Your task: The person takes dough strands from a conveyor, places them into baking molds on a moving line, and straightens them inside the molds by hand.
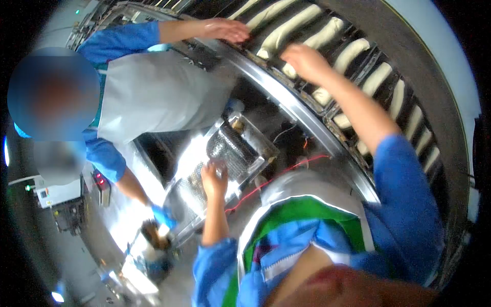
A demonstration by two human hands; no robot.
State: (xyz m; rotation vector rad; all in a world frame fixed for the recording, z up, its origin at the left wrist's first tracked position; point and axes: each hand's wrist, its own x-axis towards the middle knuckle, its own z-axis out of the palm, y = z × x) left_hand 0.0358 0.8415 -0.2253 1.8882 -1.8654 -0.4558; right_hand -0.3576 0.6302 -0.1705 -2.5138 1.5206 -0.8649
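My right hand (308,62) is over the lower end of a pale dough strip (327,33), its fingers bent and pressed together around it. More long dough strips (353,55) lie side by side in dark grooved trays at the upper right. Lower and to the left, my left hand (214,179) hangs above a perforated metal tray (192,181); its fingers are loosely bent and a little apart, with nothing visible in them. A co-worker's bare hand (227,29) reaches toward the dough strips, separate from my right hand.
The co-worker in a grey apron (153,97) stands at the left, the other hand in a blue glove (163,217) beside a metal container (148,245). A curved metal rail (279,92) edges the dough trays. A red cord (276,178) runs below it.
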